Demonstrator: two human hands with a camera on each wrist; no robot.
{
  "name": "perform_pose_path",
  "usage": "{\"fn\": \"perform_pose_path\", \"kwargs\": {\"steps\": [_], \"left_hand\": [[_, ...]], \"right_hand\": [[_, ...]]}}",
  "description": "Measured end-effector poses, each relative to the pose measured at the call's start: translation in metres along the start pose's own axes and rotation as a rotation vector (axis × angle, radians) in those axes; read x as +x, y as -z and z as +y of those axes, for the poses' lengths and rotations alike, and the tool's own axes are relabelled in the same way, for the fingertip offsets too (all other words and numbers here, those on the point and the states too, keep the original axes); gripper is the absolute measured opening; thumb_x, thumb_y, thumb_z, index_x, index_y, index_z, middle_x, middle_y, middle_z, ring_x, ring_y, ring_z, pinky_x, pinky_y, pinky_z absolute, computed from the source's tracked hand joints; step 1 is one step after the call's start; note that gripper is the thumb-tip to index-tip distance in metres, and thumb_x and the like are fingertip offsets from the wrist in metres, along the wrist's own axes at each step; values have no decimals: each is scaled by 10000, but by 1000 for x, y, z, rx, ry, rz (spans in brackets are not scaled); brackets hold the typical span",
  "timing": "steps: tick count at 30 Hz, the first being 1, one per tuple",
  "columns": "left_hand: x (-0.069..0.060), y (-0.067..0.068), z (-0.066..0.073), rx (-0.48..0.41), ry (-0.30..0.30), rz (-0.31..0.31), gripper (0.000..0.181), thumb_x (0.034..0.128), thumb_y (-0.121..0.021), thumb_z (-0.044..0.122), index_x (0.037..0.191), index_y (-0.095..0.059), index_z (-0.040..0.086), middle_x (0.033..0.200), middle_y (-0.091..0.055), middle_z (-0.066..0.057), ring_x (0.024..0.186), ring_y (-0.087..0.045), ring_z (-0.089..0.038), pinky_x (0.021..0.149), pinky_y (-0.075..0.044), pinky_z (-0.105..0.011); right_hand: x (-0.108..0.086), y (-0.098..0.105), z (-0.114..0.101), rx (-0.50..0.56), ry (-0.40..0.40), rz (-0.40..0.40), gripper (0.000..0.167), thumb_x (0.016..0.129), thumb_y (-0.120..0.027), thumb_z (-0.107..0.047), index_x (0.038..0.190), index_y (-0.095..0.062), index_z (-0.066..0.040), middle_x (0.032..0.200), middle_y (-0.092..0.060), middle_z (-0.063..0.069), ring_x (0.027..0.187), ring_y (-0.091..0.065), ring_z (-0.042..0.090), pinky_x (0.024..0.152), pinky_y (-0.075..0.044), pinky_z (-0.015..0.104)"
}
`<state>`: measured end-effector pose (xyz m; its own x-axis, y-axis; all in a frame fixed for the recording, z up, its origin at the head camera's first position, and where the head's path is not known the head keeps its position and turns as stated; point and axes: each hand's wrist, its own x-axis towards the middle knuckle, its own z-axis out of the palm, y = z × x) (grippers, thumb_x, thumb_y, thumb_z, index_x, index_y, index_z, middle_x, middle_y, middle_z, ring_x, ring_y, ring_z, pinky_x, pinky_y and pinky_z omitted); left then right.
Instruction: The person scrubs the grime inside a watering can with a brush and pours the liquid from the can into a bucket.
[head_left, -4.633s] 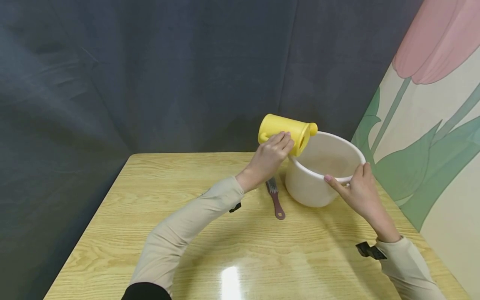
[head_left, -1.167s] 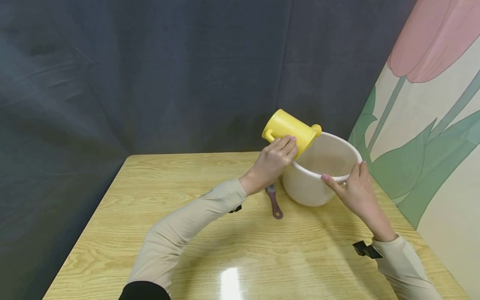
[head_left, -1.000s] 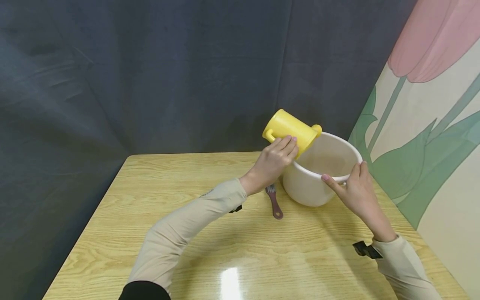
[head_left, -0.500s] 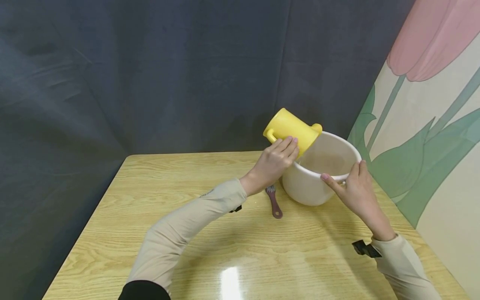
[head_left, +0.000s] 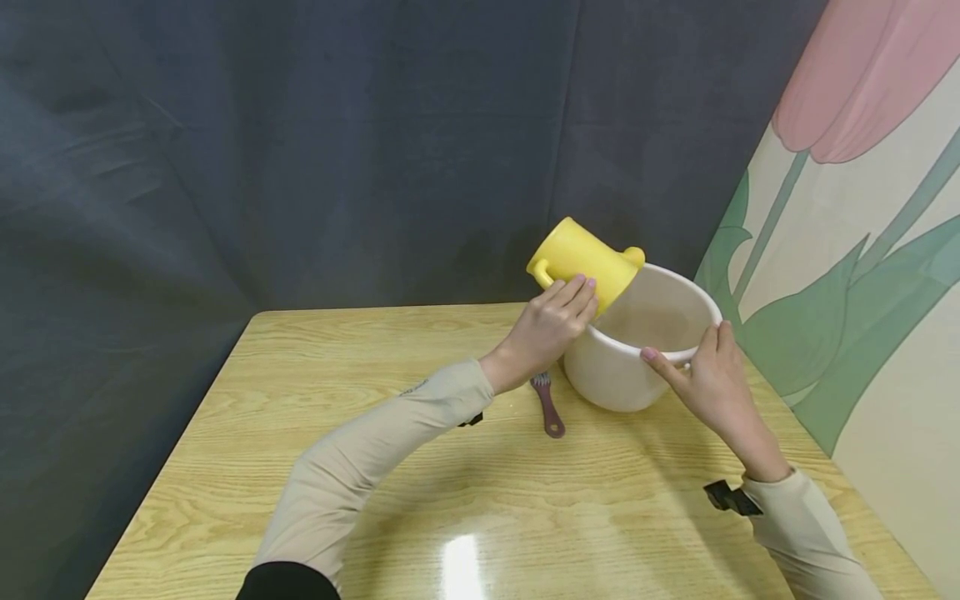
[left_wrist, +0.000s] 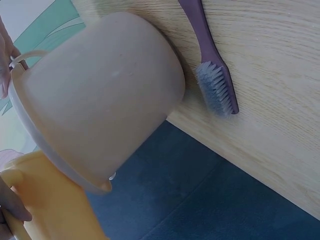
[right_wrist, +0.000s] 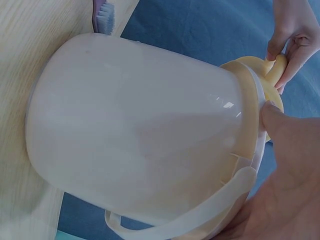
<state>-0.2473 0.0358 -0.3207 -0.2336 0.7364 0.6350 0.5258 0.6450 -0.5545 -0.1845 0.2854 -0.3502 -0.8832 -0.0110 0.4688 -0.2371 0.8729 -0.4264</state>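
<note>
My left hand [head_left: 543, 329] grips the side handle of a small yellow watering can [head_left: 577, 258], tipped over the left rim of a white plastic bucket [head_left: 611, 375]. The can's mouth points down into the bucket and its base is raised. My right hand [head_left: 716, 383] holds the bucket's near right rim, thumb along the edge. In the right wrist view, the left hand [right_wrist: 297, 37] has its fingers around the can's handle [right_wrist: 276, 70], and the bucket's bail handle [right_wrist: 200, 212] hangs down. What is inside the bucket cannot be made out.
A brush [head_left: 550, 408] with a purple handle and grey bristles lies on the wooden table [head_left: 337, 367], just left of the bucket. A dark curtain [head_left: 375, 150] hangs behind the table. A wall painted with tulips [head_left: 862, 333] stands to the right.
Since the earliest frame, the watering can has tipped further, its base rising and its mouth turning down and out of sight. Over the last second hardly anything moves; the right hand stays on the rim.
</note>
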Motion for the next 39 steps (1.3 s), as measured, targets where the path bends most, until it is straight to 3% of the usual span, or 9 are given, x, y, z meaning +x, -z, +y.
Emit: {"fn": "perform_pose_path", "kwargs": {"steps": [39], "left_hand": [[-4, -4, 4, 46, -31, 40, 296, 995, -540, 12, 1214, -711, 115, 1292, -650, -56, 1227, -583, -199, 1017, -481, -292]], "right_hand": [[-2, -1, -2, 12, -23, 5, 974, 913, -688, -455, 1391, -218, 253, 1188, -342, 398, 1037, -385, 566, 835, -356, 718]]}}
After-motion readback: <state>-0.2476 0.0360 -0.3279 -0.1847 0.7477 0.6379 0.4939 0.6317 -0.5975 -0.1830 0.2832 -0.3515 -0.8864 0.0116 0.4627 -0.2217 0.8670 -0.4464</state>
